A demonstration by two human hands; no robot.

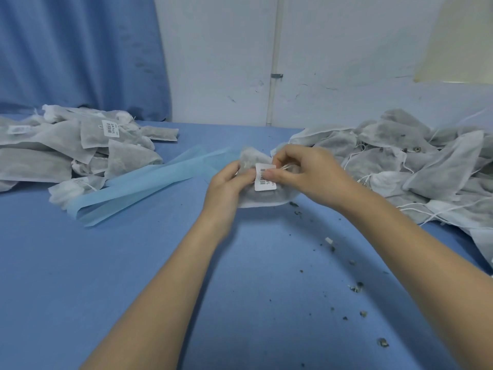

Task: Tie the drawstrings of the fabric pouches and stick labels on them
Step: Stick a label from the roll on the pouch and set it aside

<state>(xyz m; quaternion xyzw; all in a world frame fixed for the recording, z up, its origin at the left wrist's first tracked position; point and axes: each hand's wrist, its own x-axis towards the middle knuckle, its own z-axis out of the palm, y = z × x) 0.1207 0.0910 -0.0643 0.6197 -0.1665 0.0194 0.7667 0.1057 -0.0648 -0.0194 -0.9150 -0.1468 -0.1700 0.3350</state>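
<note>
A grey-white fabric pouch [266,197] is held just above the blue table at the centre. A white barcode label [264,180] lies on its front. My left hand [226,188] grips the pouch's left side, thumb at the label's edge. My right hand [306,174] presses its thumb on the label and pinches the thin white drawstring [285,166] with curled fingers. The pouch's top is partly hidden behind my fingers.
A pile of labelled pouches [80,148] lies at the left. A larger heap of pouches with loose strings [416,166] fills the right. Light-blue backing strips [138,185] stretch across the left-centre. Dark crumbs [357,287] are scattered on the blue table [106,276].
</note>
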